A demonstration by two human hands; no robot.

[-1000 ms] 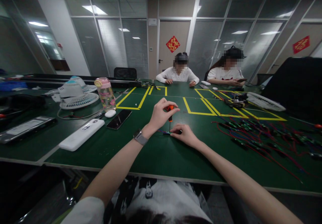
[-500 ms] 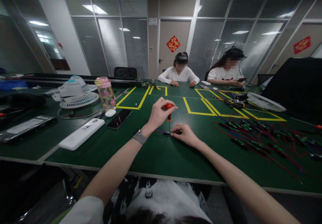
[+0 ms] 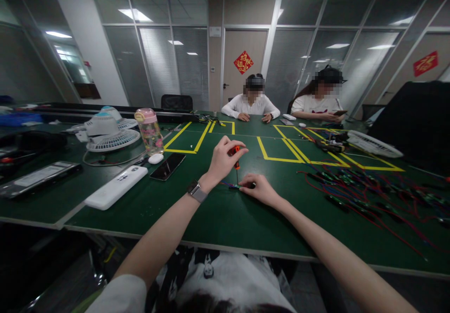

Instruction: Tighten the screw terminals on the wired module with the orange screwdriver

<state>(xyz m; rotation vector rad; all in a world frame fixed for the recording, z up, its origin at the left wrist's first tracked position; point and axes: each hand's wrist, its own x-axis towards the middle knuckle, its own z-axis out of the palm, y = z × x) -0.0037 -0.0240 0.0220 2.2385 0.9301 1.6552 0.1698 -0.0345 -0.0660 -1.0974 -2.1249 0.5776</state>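
Note:
My left hand (image 3: pixel 227 157) is closed around the orange and black handle of a screwdriver (image 3: pixel 237 164), which stands upright with its thin shaft pointing down. The tip meets a small green circuit board (image 3: pixel 235 187) with wires coming off its left side; the exact contact point is too small to make out. My right hand (image 3: pixel 256 188) pinches the right end of that board against the green table (image 3: pixel 211 224). A watch sits on my left wrist.
To the right lies a tangle of wired circuit boards (image 3: pixel 362 191). On the left are a phone (image 3: pixel 168 166), a white power bank (image 3: pixel 116 187), an earbud case (image 3: pixel 155 158), a bottle (image 3: pixel 149 132) and a fan (image 3: pixel 110 137). Yellow tape (image 3: pixel 281 159) marks the table. Two people sit opposite.
My hands, the screwdriver and the board keep almost the same place. The left fingers have shifted slightly on the handle. The whole view has moved a little.

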